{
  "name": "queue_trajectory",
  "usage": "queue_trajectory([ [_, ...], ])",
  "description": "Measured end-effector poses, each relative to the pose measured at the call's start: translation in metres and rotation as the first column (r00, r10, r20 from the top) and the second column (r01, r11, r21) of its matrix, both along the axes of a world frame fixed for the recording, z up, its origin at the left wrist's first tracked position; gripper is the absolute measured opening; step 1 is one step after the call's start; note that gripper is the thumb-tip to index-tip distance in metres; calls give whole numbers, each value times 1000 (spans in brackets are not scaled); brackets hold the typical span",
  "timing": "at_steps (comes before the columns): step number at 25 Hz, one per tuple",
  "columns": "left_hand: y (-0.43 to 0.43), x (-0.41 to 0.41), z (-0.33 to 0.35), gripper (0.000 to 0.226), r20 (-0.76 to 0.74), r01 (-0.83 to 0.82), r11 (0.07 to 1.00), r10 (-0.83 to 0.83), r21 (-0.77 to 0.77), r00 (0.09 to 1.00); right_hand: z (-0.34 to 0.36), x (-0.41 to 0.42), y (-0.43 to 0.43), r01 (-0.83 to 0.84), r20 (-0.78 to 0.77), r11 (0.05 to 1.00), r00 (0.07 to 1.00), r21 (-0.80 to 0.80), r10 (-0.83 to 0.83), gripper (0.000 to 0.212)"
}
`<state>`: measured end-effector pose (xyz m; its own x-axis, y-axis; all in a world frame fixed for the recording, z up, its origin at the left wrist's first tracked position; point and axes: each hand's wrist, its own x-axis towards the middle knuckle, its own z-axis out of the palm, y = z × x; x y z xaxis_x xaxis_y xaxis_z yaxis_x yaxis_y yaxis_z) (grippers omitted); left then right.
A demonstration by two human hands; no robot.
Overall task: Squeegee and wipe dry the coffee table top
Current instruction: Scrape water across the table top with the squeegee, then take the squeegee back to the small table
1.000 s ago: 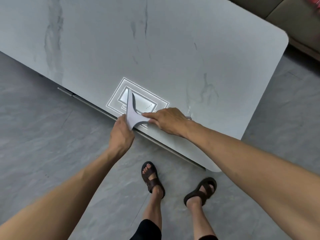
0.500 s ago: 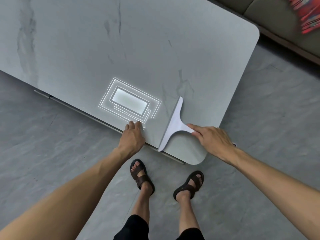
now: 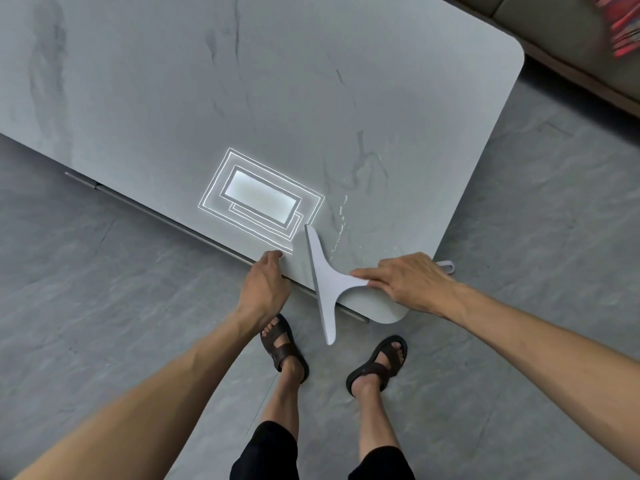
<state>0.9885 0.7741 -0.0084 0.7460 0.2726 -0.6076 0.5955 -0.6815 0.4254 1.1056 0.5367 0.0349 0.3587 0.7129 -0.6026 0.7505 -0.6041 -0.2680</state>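
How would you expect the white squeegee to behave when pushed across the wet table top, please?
Probably stiff: the squeegee holds its flat T shape though its blade end overhangs the coffee table top. Likely light, as the right hand alone holds it. It may glide easily over the water streaks.

A second ago both hands held the squeegee (image 3: pixel 323 282) against the bright reflection (image 3: pixel 259 195). The left hand (image 3: pixel 265 289) has since let go and now rests on the near edge of the table top (image 3: pixel 242 98), at 9 o'clock from the blade. The right hand (image 3: pixel 408 282) carried the squeegee toward 3 o'clock, close to the table's rounded corner. Half a second ago the blade leaned toward 1 o'clock with its lower tip at the edge. Now it runs roughly 12 to 6, drawn toward 6 o'clock, and its lower end hangs over the floor (image 3: pixel 104 306). A streak of water (image 3: pixel 341 220) now glints at 1 o'clock from the blade.
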Motion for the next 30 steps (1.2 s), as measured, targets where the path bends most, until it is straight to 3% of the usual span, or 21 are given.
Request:
queue_trajectory([
  [6, -9, 4, 2, 57, -38, 25, 999, -27, -30, 999, 27, 36, -51, 151, 125, 985, 982, -78, -141, 40],
  [15, -3, 5, 11, 51, 8, -59, 995, 60, -81, 998, 37, 21, -71, 337, 274, 938, 897, 82, -346, 39],
  [20, 23, 2, 35, 43, -38, -112, 984, 108, -141, 993, 59, -2, -51, 451, 241, 891, 862, 39, -447, 42],
  [23, 46, -5, 67, 36, -40, -190, 965, 186, -180, 982, 83, -7, -11, 712, 21, 702, 701, 22, -712, 29],
  [25, 57, -10, 93, 33, -32, -204, 960, 202, -191, 979, 102, -15, 21, 861, -256, 506, 478, -53, -840, 26],
  [26, 64, -14, 109, 32, -25, -209, 958, 209, -194, 978, 117, -19, 37, 883, -381, 451, 376, -128, -845, 25],
  [28, 78, -21, 146, 31, -3, -211, 960, 214, -186, 977, 151, -24, 67, 868, -549, 419, 220, -268, -806, 24],
  [30, 87, -29, 186, 29, 17, -219, 962, 225, -165, 974, 183, -28, 89, 840, -636, 421, 122, -343, -762, 22],
])
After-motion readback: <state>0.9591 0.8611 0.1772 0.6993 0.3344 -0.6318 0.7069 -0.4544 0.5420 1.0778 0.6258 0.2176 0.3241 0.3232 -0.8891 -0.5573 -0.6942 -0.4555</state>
